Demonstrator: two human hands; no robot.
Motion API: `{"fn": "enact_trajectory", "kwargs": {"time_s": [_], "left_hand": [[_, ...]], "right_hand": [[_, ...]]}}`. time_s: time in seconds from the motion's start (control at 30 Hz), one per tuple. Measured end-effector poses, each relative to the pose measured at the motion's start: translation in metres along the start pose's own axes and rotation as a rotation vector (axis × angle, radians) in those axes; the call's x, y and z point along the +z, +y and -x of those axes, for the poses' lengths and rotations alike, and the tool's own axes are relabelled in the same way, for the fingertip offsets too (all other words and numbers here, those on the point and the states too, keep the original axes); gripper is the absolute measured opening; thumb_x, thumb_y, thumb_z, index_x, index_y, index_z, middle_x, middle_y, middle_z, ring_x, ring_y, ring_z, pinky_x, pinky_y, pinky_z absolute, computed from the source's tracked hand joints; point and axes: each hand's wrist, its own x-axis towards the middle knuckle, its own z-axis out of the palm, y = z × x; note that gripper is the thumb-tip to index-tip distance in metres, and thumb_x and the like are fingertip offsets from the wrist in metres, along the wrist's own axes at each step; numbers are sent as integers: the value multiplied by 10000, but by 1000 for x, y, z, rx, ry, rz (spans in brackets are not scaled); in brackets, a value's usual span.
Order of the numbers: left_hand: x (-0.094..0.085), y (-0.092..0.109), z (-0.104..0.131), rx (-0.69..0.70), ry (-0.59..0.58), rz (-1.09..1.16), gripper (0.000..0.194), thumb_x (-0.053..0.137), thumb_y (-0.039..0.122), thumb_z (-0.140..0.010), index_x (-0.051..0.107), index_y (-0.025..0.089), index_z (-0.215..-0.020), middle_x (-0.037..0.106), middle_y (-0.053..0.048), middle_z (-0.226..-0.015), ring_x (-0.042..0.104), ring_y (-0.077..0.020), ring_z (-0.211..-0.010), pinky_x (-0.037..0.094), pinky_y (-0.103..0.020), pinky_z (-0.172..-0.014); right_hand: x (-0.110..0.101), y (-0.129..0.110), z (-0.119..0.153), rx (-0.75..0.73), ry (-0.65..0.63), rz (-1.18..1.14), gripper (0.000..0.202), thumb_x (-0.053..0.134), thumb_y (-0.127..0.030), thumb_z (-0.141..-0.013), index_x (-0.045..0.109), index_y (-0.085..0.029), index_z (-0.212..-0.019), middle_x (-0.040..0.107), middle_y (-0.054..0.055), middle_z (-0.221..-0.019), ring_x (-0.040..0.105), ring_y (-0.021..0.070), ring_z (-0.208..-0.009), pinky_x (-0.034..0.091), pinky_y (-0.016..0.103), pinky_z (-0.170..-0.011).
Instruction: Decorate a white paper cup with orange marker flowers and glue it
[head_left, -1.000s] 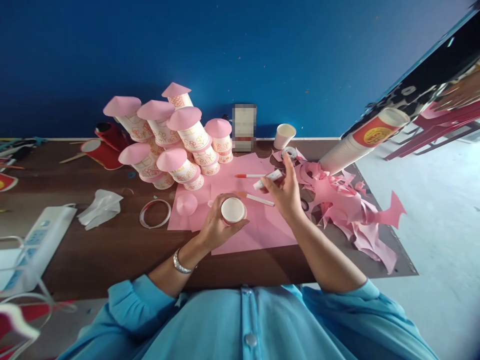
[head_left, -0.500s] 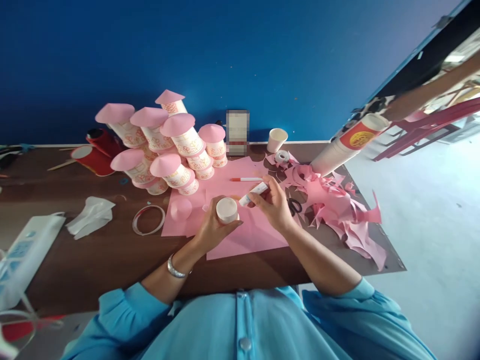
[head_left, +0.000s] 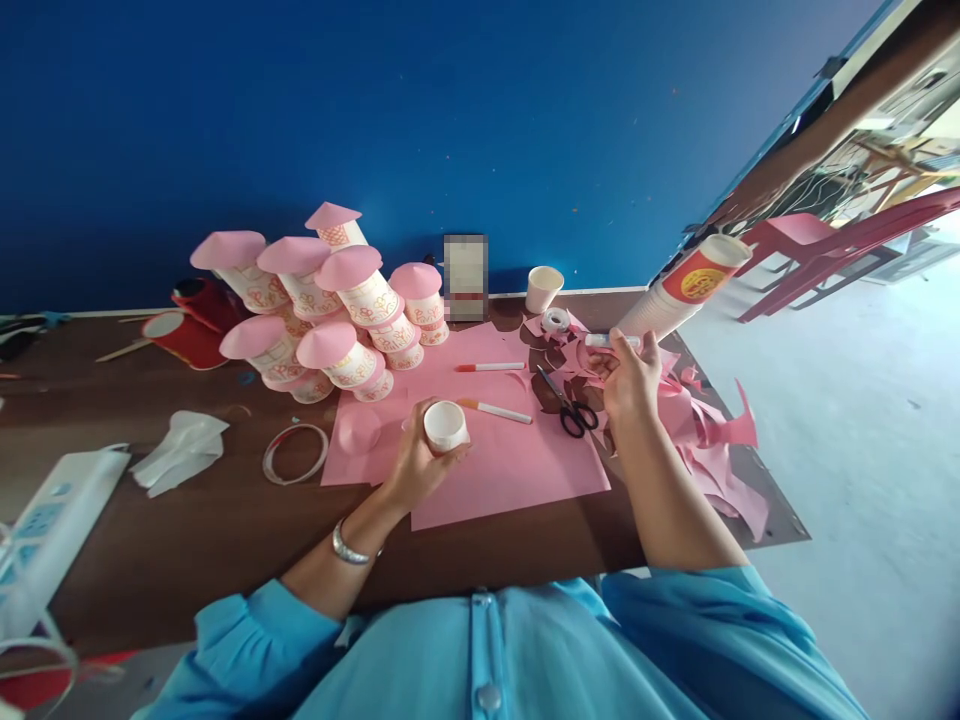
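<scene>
My left hand is wrapped round a small white paper cup, its round end facing up, over the pink paper sheet. Off to the right, my right hand grips a slim white glue stick between thumb and fingers, above pink paper scraps. Two red-and-white markers, an upper marker and a lower marker, lie on the sheet between my hands. Black-handled scissors rest left of my right wrist.
Decorated cup towers with pink cone roofs stand at the back left. A tall cup stack leans at the right, near pink scraps. A single paper cup, a tape roll and a power strip are also on the table.
My right hand has moved right and away from the cup, carrying the glue stick over the scraps. The lower marker and scissors are now uncovered. My left hand still holds the cup.
</scene>
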Motion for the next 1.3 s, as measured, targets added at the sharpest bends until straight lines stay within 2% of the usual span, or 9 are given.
{"fn": "enact_trajectory", "kwargs": {"time_s": [0.07, 0.17, 0.3, 0.63, 0.83, 1.03, 1.13, 1.23, 1.3], "left_hand": [[-1, 2, -1, 5, -3, -5, 562, 845, 384, -765, 512, 226, -1189, 673, -33, -1000, 662, -183, -840, 569, -347, -763], [-2, 4, -1, 17, -3, -9, 538, 839, 378, -769, 520, 227, -1174, 677, -32, -999, 666, -183, -840, 568, -346, -768], [-2, 3, -1, 16, -15, 5, 510, 818, 382, -788, 521, 228, -1172, 677, -26, -977, 659, -171, -815, 565, -329, -742], [-2, 2, -2, 10, -5, -26, 518, 819, 392, -780, 522, 230, -1173, 692, -24, -978, 666, -172, -813, 553, -329, -745], [-2, 4, -2, -27, -27, 7, 513, 813, 390, -781, 514, 224, -1162, 679, -7, -936, 652, -158, -782, 551, -310, -724], [-2, 0, -1, -23, -6, -20, 553, 840, 399, -757, 525, 223, -1176, 685, -34, -998, 662, -186, -853, 560, -347, -780], [-1, -2, -1, -36, 0, -7, 573, 845, 401, -761, 513, 225, -1194, 676, -40, -1020, 657, -184, -848, 566, -346, -771], [-3, -3, -1, -4, 21, -7, 572, 824, 386, -788, 494, 218, -1223, 654, -67, -1092, 662, -197, -906, 582, -363, -802], [-5, -3, 0, 55, 18, -27, 548, 770, 357, -832, 475, 206, -1269, 629, -92, -1140, 663, -215, -968, 589, -384, -841]], "right_hand": [[-8, 1, -7, 5, 29, -7, 1101, 903, -420, -637, 267, -270, -1523, 655, -49, -908, 616, 112, -503, 587, 293, -499], [-19, -1, -21, 22, 15, -12, 802, 908, -368, -599, 450, -293, -1254, 653, -90, -858, 612, 90, -467, 581, 253, -474], [-28, -3, -34, 57, -12, -10, 592, 891, -353, -621, 451, -281, -1011, 661, -101, -779, 625, 97, -457, 578, 233, -453], [-17, -3, -30, 168, -105, -32, 553, 938, -355, -566, 534, -233, -923, 717, -33, -698, 639, 118, -457, 569, 215, -422], [-11, -4, -21, 156, -112, -48, 565, 941, -351, -576, 481, -251, -888, 694, -86, -681, 609, 92, -428, 567, 206, -425], [-6, -10, -8, 101, -109, -53, 611, 953, -370, -565, 522, -245, -979, 670, -98, -719, 604, 79, -421, 550, 194, -416], [3, -13, 9, 86, -132, -45, 610, 954, -400, -583, 541, -250, -1005, 659, -104, -686, 607, 86, -427, 562, 207, -434], [20, -18, 39, 98, -244, -14, 568, 963, -457, -580, 622, -212, -963, 682, -63, -670, 603, 99, -432, 564, 230, -431], [32, -22, 64, 63, -416, 65, 540, 917, -514, -670, 643, -214, -1026, 686, -58, -687, 632, 113, -468, 583, 245, -462]]}}
